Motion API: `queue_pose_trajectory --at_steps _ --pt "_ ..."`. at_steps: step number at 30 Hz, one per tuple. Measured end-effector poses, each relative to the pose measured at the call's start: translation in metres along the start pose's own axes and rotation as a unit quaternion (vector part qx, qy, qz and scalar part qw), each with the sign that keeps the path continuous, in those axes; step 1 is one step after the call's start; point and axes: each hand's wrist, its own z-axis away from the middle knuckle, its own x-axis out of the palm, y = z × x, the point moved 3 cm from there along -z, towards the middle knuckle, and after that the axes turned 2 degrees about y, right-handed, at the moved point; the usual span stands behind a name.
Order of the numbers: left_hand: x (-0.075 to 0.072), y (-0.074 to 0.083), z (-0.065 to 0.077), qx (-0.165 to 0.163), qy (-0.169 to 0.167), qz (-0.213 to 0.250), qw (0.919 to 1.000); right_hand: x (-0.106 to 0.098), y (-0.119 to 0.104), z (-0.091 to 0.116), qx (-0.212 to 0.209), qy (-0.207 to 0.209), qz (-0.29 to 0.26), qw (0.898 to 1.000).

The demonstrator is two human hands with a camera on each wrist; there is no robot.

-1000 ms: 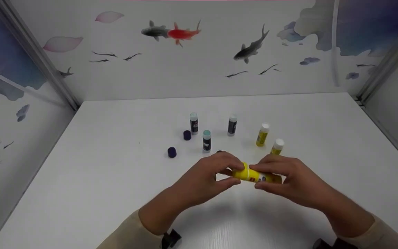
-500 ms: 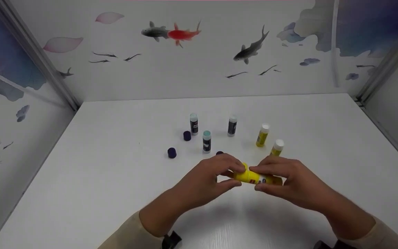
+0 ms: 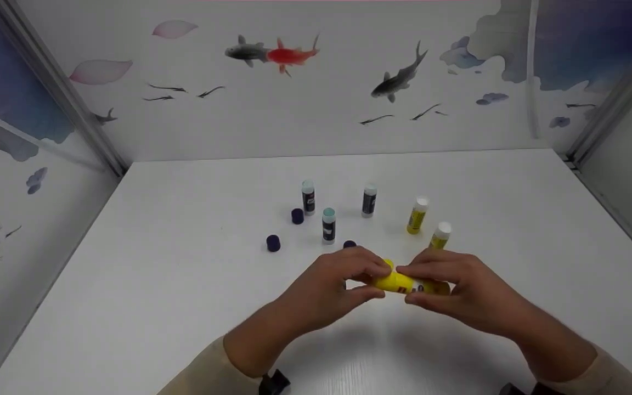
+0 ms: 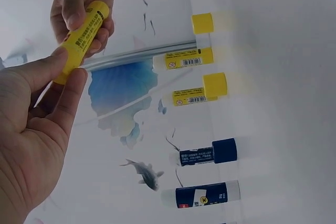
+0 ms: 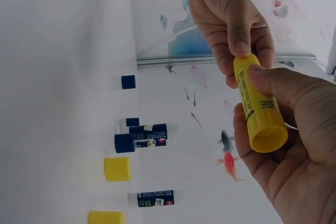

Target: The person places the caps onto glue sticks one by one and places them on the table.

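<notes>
A yellow glue stick (image 3: 397,282) lies tilted between both hands, above the table. My left hand (image 3: 332,285) pinches its left end with thumb and fingers. My right hand (image 3: 467,288) holds the body near the other end. Seen from the right wrist, the glue stick (image 5: 257,103) turns its round hollow-looking end toward the camera. In the left wrist view printed text shows along the glue stick (image 4: 81,43). Beyond the right hand stand two uncapped yellow-labelled glue sticks (image 3: 417,215), the nearer one partly hidden by that hand.
Three uncapped glue sticks with dark blue labels (image 3: 329,226) stand farther back. Dark blue caps (image 3: 273,243) lie around them, one partly covered by the left hand. Yellow caps (image 4: 215,85) show in the left wrist view. Printed walls enclose the white table (image 3: 184,247).
A white band between the cap and body of the held glue stick showed a second ago and is no longer visible. Both hands keep nearly the same place.
</notes>
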Motion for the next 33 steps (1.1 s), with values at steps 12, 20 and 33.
queue_pose_trajectory --at_steps 12,20,33 --pt "0.0018 -0.0010 0.0000 0.001 0.009 0.006 0.9999 0.0004 -0.0002 -0.0006 0.014 -0.005 -0.003 1.000" --pt "0.0026 -0.0014 0.0005 0.002 0.001 0.006 1.0000 0.0021 0.0005 -0.0011 0.025 -0.016 -0.006 1.000" --pt "0.0048 -0.0015 -0.0004 -0.004 -0.011 0.006 0.9999 0.0030 0.0032 -0.0015 0.034 -0.029 -0.003 0.999"
